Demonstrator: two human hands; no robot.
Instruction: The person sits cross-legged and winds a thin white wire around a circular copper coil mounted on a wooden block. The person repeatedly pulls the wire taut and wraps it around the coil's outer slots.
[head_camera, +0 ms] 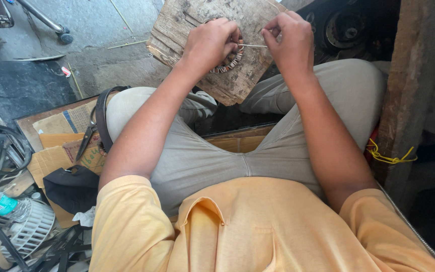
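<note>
Person is sitting cross-legged in grey trousers (pixel 278 146) and a yellow shirt (pixel 258 231), working over a worn wood board (pixel 187 25) lying at 12 o'clock from the knees. Left hand (pixel 212 43) is curling tight around a small coil (pixel 230 61) of striped wire loops, the coil poking out below the fingers and resting against the board. Right hand (pixel 289 40) is at 3 o'clock of the left, just beside it, pinching the end of a thin wire (pixel 252 46) between thumb and fingertips; the wire is running straight across the gap from the right hand to the coil. Both hands are hovering over the board's upper half, knuckles up. At 9 o'clock of the left knee a dark strap (pixel 102 116) is looping over cardboard (pixel 56 146), with scissors (pixel 87 136) lying just beside it. At 8 o'clock, a black pouch (pixel 71 189) is sitting on the cardboard edge, and beyond it a plastic bottle (pixel 1 204) is lying against a white fan cage (pixel 31 229). At 3 o'clock of the right knee a yellow cord (pixel 389 157) is tied round a wood post (pixel 409 85). Grey concrete floor (pixel 96 35) is showing at 11 o'clock.
</note>
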